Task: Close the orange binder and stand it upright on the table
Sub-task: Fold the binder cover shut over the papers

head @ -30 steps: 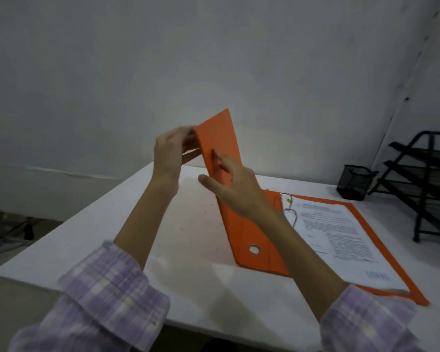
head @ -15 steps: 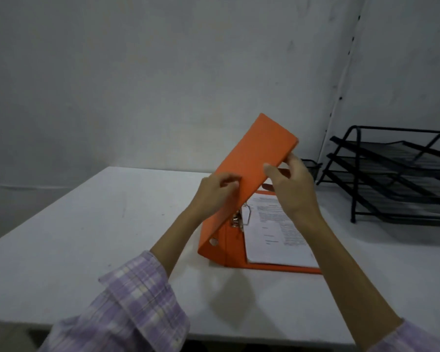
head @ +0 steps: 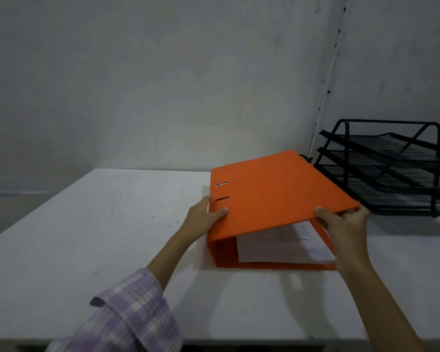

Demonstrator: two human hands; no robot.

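The orange binder [head: 269, 196] lies flat on the white table [head: 92, 237] with its spine to the left. Its top cover is almost down, still gaping at the near right over a stack of printed white papers [head: 282, 243]. My left hand [head: 205, 212] grips the spine's upper edge, thumb on the cover. At the cover's near right corner, my right hand [head: 343, 224] pinches the cover, with fingers under it and thumb on top.
A black wire letter tray [head: 396, 168] with three tiers stands at the back right, close behind the binder. A grey wall runs behind the table. The table's front edge lies near me at the bottom.
The cover has swung from steeply raised down to nearly flat over the papers. My left hand slid to the spine, and my right hand went to the cover's right corner.
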